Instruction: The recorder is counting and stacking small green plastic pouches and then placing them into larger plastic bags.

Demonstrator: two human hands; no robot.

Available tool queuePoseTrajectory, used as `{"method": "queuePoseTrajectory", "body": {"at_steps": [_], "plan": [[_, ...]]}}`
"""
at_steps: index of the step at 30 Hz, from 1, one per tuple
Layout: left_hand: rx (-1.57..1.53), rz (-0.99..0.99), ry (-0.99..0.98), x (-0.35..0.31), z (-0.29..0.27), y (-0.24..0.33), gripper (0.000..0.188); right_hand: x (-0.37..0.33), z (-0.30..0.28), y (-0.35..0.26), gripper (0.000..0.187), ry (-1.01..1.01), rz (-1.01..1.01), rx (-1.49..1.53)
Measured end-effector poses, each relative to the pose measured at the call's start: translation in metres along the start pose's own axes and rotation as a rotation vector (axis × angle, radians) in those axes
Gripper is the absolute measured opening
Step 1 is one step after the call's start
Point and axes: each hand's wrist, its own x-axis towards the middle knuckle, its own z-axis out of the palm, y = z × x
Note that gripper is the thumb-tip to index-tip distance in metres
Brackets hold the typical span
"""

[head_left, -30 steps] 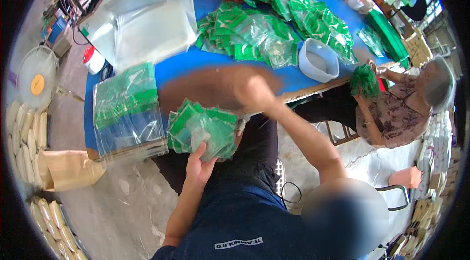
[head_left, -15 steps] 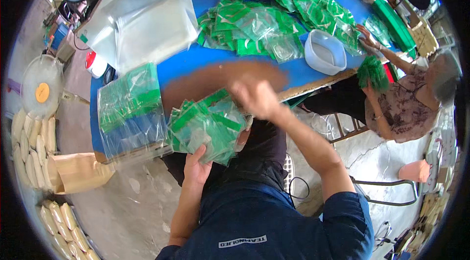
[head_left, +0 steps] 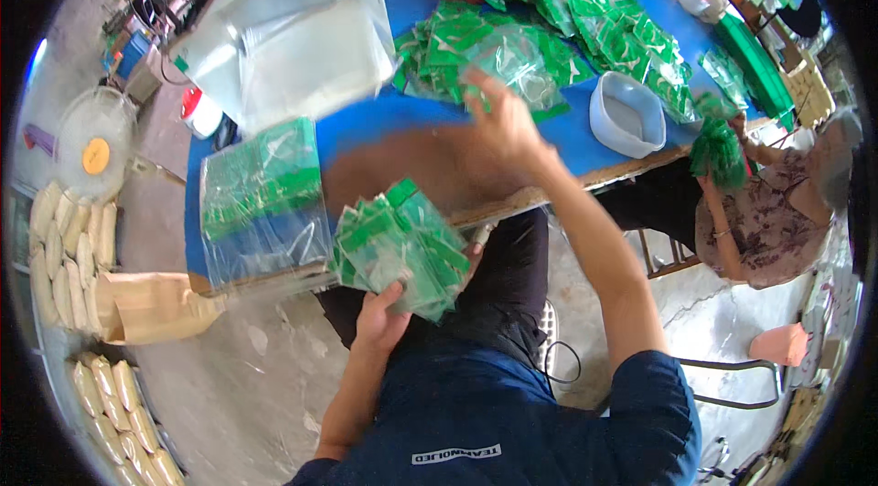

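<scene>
Green-and-clear packets (head_left: 402, 253): fanned stack at seven o'clock of view centre, left hand (head_left: 381, 317) grip clamped on it, thumb on top. Right hand (head_left: 508, 125) at one o'clock, by the near edge of the loose pile (head_left: 631, 47); blurred, can't tell if its grip holds anything. Progress, judged: part gathered, plenty left loose on counter (head_left: 366, 120). Writing: lettered strip (head_left: 455, 455) on dark-blue shirt (head_left: 530, 404), six o'clock, upside down. Packet print too small to read.
</scene>
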Motion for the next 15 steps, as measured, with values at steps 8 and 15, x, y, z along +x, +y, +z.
{"method": "queuePoseTrajectory", "body": {"at_steps": [8, 15], "plan": [[-0.028, 0.049, 0.014, -0.004, -0.032, 0.006, 0.063, -0.069, 0.022, -0.042, 0.038, -0.572, -0.502, -0.638], [0.549, 0.171, 0.032, -0.004, -0.024, 0.011, 0.059, 0.051, 0.039, -0.021, 0.044, 0.003, -0.098, -0.105]]}}
